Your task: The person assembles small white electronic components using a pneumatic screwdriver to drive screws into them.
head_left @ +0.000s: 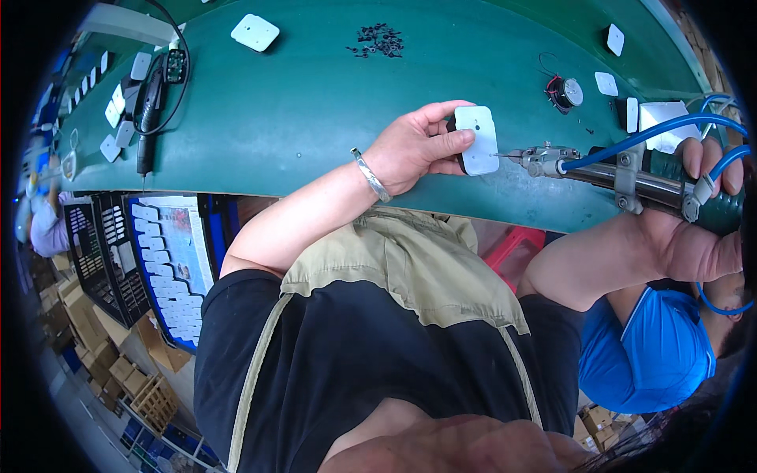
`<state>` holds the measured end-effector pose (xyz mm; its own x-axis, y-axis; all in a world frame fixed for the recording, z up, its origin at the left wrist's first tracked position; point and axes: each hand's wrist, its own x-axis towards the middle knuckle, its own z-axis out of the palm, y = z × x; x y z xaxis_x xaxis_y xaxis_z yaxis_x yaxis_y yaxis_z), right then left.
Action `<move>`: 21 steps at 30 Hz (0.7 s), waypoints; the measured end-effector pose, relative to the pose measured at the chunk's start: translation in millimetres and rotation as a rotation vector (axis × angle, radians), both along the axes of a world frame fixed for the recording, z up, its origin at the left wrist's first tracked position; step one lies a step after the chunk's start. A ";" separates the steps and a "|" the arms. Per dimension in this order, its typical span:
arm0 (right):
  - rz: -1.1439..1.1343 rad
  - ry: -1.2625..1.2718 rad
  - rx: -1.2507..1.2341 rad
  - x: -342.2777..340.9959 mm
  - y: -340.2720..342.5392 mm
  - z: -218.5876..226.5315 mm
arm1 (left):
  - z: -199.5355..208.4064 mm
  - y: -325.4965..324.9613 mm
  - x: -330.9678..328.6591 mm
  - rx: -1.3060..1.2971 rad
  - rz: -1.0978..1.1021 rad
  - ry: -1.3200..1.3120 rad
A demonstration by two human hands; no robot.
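My left hand (412, 146), with a silver bracelet at its wrist, pinches a small rounded white plate (479, 126) over the green table. The plate has a dark back part and small holes in its face; my thumb lies across that face. At the right, my right hand (684, 240) is wrapped around the thick end of a metal dispensing tool (587, 168) with blue hoses. The tool lies nearly level, and its thin needle tip points left at the plate's right edge. I cannot tell whether the tip touches the plate.
Loose small black parts (377, 39) lie farther back on the green table (300, 102). A black electric screwdriver (150, 118) with a cable rests at the left. A round speaker-like part (569, 92) and more white plates (255, 33) lie around. A person in blue (654, 347) is at the right.
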<state>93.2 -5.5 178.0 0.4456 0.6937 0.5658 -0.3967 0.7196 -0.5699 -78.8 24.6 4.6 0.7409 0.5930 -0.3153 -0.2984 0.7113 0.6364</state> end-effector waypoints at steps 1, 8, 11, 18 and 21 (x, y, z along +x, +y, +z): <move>0.002 0.002 -0.001 11.0 1.8 -3.9 | 0.7 -0.1 -0.1 -0.001 0.002 0.002; 0.564 -0.164 0.190 39.7 21.3 -22.5 | 0.4 2.4 1.9 -0.044 -0.014 -0.046; 0.705 -0.285 0.278 56.2 42.6 -24.8 | -1.7 0.0 3.2 -0.087 -0.009 -0.051; 0.118 0.048 -0.136 18.6 -3.0 -7.5 | -14.7 13.1 -13.1 0.043 0.183 0.178; 0.217 -0.190 -0.049 27.5 0.6 -7.3 | -15.9 8.5 -16.1 0.035 0.141 0.215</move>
